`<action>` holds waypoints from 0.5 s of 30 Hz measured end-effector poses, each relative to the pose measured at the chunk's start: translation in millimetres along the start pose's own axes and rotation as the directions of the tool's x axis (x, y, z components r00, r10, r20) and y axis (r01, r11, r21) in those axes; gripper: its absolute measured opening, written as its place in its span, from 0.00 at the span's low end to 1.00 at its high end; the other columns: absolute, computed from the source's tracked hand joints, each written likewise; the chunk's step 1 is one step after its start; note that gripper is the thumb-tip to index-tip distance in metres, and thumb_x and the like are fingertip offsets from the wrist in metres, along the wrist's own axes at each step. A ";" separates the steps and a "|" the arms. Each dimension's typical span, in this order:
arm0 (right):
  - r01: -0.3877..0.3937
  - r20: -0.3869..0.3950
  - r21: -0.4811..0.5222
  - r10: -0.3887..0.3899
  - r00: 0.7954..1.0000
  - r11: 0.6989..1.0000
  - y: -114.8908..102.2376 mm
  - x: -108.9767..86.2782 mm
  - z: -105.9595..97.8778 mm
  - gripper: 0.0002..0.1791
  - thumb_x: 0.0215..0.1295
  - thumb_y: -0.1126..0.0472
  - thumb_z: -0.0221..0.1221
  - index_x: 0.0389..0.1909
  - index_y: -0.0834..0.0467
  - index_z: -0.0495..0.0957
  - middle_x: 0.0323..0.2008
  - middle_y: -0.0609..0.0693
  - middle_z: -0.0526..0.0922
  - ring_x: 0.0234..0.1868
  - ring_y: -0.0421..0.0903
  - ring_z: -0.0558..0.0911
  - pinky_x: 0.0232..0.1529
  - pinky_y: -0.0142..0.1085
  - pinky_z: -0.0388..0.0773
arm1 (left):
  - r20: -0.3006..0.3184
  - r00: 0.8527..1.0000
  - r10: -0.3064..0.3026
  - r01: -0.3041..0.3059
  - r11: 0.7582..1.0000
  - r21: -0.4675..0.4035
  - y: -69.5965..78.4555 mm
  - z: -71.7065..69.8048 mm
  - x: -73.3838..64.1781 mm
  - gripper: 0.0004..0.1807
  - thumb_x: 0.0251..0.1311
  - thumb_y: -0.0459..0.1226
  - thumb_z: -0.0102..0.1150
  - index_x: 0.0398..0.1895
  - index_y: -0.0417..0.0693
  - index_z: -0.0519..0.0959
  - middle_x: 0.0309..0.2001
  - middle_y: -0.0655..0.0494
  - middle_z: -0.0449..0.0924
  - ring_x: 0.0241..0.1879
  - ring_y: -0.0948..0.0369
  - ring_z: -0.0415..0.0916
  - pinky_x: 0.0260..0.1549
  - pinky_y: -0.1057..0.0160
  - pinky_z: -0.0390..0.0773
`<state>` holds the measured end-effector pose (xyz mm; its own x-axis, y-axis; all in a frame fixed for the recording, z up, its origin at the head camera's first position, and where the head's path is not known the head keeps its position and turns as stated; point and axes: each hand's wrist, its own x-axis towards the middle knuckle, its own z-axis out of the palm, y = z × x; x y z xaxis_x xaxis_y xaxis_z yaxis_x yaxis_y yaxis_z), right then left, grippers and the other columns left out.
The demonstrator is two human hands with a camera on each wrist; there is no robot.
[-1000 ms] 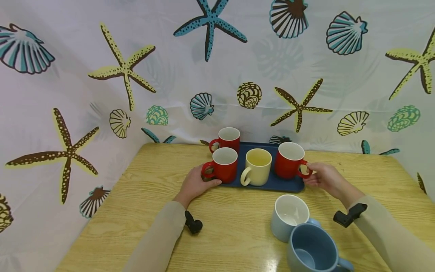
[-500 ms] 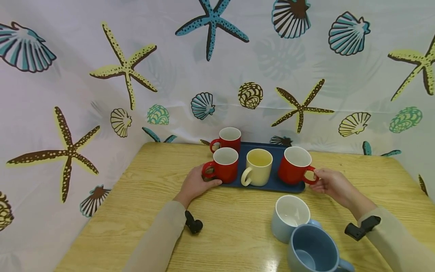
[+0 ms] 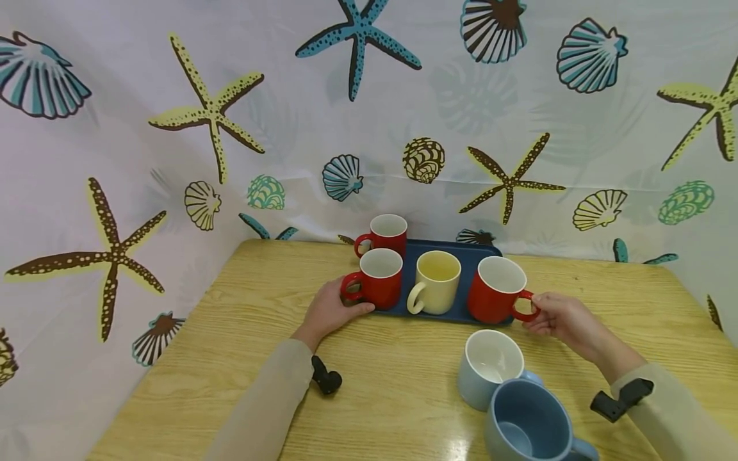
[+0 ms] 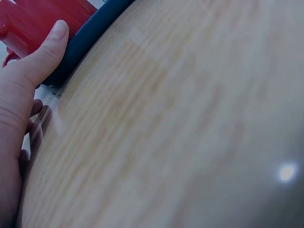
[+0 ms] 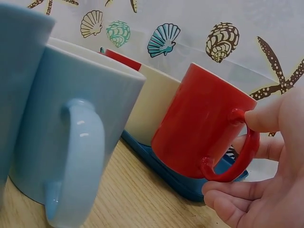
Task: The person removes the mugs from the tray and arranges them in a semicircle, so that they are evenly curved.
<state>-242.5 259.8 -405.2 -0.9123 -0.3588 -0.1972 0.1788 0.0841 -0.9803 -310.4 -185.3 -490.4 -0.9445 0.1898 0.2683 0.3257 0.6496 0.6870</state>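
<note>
At the tray's right end, my right hand (image 3: 562,321) pinches the handle of a red mug (image 5: 199,121) with a white inside. In the right wrist view this mug is over the blue tray (image 5: 185,189); whether its base touches the tray I cannot tell. My left hand (image 3: 330,312) holds the left end of the tray, its thumb (image 4: 53,45) along the front rim beside another red mug (image 3: 382,288); its other fingers are partly hidden. Behind that one stands a third red mug (image 3: 389,238). A cream mug (image 3: 438,291) stands mid-tray.
A light blue mug (image 3: 489,371) with a white inside and a darker blue mug (image 3: 527,426) stand close together in front of the tray, left of my right forearm. The wooden table (image 3: 392,378) meets a shell-and-starfish patterned cloth (image 3: 300,128) behind.
The right hand has brought the red mug towards me along the tray's right end, moving slightly right first. My left hand stays at the tray's left end.
</note>
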 end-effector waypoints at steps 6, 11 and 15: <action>0.004 0.024 -0.024 -0.003 1.000 1.000 -1.3 -1.9 5.2 0.11 0.71 0.56 0.47 0.32 0.56 0.74 0.32 0.54 0.82 0.38 0.50 0.81 0.43 0.38 0.76 | 0.005 1.000 0.011 -0.011 1.000 0.000 -0.5 0.3 0.0 0.37 0.40 0.62 0.67 0.55 0.57 0.74 0.49 0.63 0.78 0.48 0.64 0.75 0.51 0.57 0.72; 0.022 0.069 -0.045 -0.019 0.997 0.999 -1.8 -2.3 11.5 0.12 0.71 0.56 0.47 0.31 0.56 0.75 0.33 0.53 0.81 0.37 0.48 0.80 0.43 0.39 0.77 | 0.000 1.000 0.025 -0.025 1.000 -0.007 -0.3 -0.5 -0.4 0.37 0.40 0.62 0.67 0.55 0.57 0.73 0.49 0.63 0.78 0.48 0.64 0.75 0.51 0.58 0.72; 0.036 0.098 -0.046 -0.032 0.995 0.998 -2.9 -1.8 16.2 0.12 0.71 0.56 0.47 0.32 0.56 0.76 0.33 0.53 0.81 0.37 0.48 0.80 0.43 0.38 0.77 | -0.001 1.000 0.030 -0.030 1.000 -0.004 -0.1 -1.2 0.1 0.38 0.40 0.63 0.66 0.55 0.57 0.74 0.49 0.63 0.78 0.48 0.64 0.75 0.50 0.58 0.72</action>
<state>-235.4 245.2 -402.2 -0.8770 -0.4509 -0.1661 0.1285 0.1131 -0.9852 -310.5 -186.2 -489.6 -0.9342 0.2088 0.2891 0.3540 0.6408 0.6812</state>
